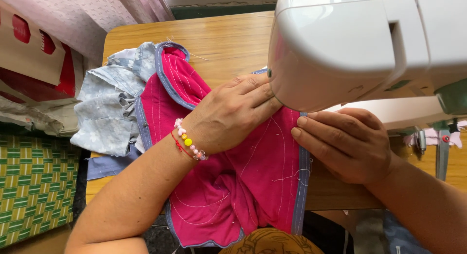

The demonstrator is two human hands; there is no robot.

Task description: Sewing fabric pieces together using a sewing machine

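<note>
Pink fabric (253, 171) lies pressed flat under left hand (228, 113) and right hand (345, 142), fingers together, fingertips seemingly hidden beneath sewing machine (350, 45).

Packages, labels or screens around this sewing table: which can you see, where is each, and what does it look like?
Tan cardboard package with red patches: far left, beside the wooden table, a flat box partly out of frame.
Crumpled grey plastic wrapping: just below that package, left of the pale blue floral fabric.
Screens and signs: none in view; the white sewing machine shows plain casing only.
</note>
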